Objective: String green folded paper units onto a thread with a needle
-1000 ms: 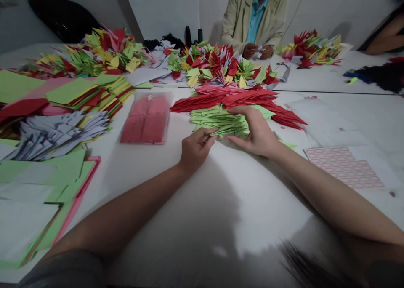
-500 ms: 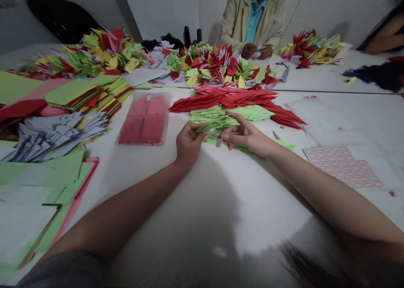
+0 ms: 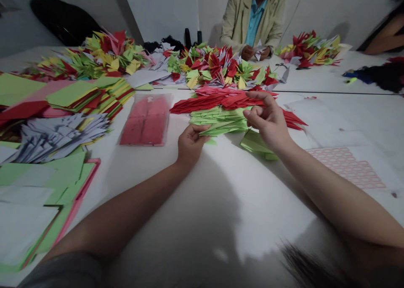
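Observation:
My left hand [image 3: 189, 142] is closed on the near end of a bundle of folded green paper pieces [image 3: 217, 120] lying on the white table [image 3: 221, 195]. My right hand [image 3: 268, 117] hovers raised above the bundle's right side, fingers loosely curled with nothing visible in them. A smaller stack of green folded pieces [image 3: 256, 144] lies under my right wrist. Behind the green bundle lies a row of red folded pieces [image 3: 227, 100].
A clear bag of red paper [image 3: 147, 118] lies left of my hands. Stacks of coloured sheets [image 3: 78, 95] and grey folded pieces [image 3: 57, 134] fill the left side. Heaps of mixed folded pieces [image 3: 217, 65] sit behind. A sticker sheet [image 3: 347, 166] lies right. A person [image 3: 252, 22] folds paper opposite.
My right hand lifted off the green bundle and moved up and right. A small green stack now shows beneath it. My left hand stayed gripping the bundle.

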